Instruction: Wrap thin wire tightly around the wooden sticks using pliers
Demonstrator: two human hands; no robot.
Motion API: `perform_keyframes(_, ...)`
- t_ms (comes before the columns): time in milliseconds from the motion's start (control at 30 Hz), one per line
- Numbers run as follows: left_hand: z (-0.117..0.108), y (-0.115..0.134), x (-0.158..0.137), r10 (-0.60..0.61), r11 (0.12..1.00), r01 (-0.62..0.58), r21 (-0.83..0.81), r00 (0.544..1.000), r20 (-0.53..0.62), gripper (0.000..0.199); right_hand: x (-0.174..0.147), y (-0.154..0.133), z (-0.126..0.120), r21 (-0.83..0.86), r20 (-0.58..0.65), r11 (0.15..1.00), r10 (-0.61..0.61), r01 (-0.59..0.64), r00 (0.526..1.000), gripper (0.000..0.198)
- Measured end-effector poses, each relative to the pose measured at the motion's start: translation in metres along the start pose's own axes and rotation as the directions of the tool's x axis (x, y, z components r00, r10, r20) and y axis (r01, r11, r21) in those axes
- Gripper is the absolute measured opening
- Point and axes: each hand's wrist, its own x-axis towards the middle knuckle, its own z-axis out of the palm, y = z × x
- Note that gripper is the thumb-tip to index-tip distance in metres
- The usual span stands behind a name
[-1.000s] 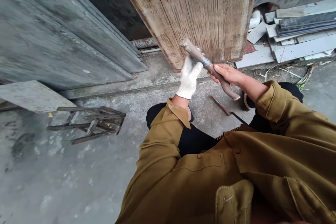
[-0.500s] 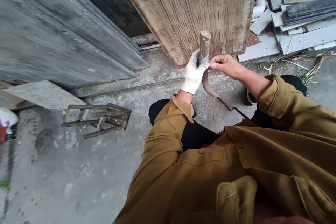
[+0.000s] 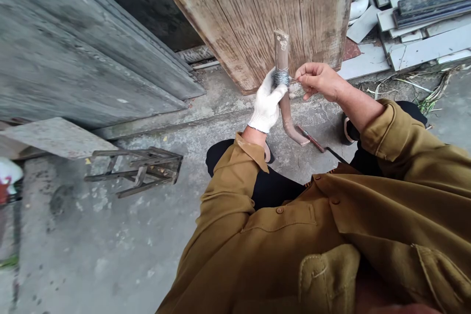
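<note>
My left hand (image 3: 268, 107), in a white knit glove, is wrapped around a curved wooden stick (image 3: 281, 51). The stick stands upright with its bent end (image 3: 292, 132) low over the floor. Silvery metal wire (image 3: 281, 77) is wound in several turns about its middle, just above my gloved thumb. Bare and to the right of the stick, my right hand (image 3: 319, 81) pinches the thin loose end of the wire between thumb and fingers. Below on the concrete is a tool with a reddish handle (image 3: 313, 141) and a dark shaft, partly hidden by my clothing.
A wooden plank panel (image 3: 257, 14) leans in front of me, with grey boards (image 3: 91, 49) to the left. A small wooden stool (image 3: 142, 169) lies on the floor. Stacked tiles and boards (image 3: 429, 29) and a white pipe elbow (image 3: 359, 4) are at the right.
My right hand has moved slightly up and right from the stick, drawing the wire end outward. The stick has shifted a little, so its bent end no longer lines up with the red-handled tool.
</note>
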Motion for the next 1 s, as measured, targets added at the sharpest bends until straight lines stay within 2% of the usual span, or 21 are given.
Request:
perform_keyframes(200, 0.005, 0.013, -0.009, -0.132, 0.988, 0.130, -0.082, 0.991, -0.016, 0.044, 0.001, 0.000, -0.002, -0.099, -0.012, 0.995, 0.014, -0.015, 1.000, 0.024)
perform_keyframes(333, 0.004, 0.013, -0.012, -0.088, 0.985, 0.088, -0.146, 0.996, 0.011, 0.041, -0.006, -0.007, 0.005, -0.046, 0.053, 0.995, 0.089, -0.086, 0.995, 0.029)
perform_keyframes(500, -0.002, 0.007, -0.010, -0.011, 0.986, 0.021, -0.164, 0.998, 0.064, 0.053, -0.013, -0.006, 0.025, -0.016, 0.096, 0.991, 0.136, -0.135, 0.986, 0.029)
perform_keyframes(600, -0.006, 0.005, -0.009, -0.011, 0.989, 0.017, -0.146, 0.999, 0.040, 0.056, -0.013, 0.003, 0.035, -0.094, 0.103, 0.993, 0.076, -0.066, 0.992, 0.028)
perform_keyframes(733, -0.011, 0.008, -0.009, -0.056, 0.985, 0.053, -0.166, 0.998, -0.012, 0.051, -0.010, 0.013, 0.034, -0.273, 0.105, 0.954, -0.097, 0.122, 0.990, 0.032)
perform_keyframes(800, -0.013, 0.011, -0.008, -0.071, 0.975, 0.064, -0.213, 0.997, -0.025, 0.049, -0.006, 0.017, 0.028, -0.346, 0.002, 0.916, -0.216, 0.204, 0.976, 0.038)
perform_keyframes(867, -0.013, 0.015, -0.009, -0.093, 0.962, 0.083, -0.259, 0.995, -0.027, 0.048, -0.002, 0.021, 0.025, -0.376, -0.131, 0.898, -0.296, 0.229, 0.946, 0.043)
perform_keyframes(933, -0.011, 0.020, -0.011, -0.123, 0.949, 0.109, -0.295, 0.992, -0.029, 0.048, -0.001, 0.025, 0.025, -0.323, -0.157, 0.922, -0.276, 0.215, 0.948, 0.050)
perform_keyframes(1000, -0.008, 0.024, -0.013, -0.145, 0.940, 0.130, -0.316, 0.989, -0.023, 0.049, -0.003, 0.029, 0.028, -0.212, -0.014, 0.964, -0.169, 0.162, 0.986, 0.060)
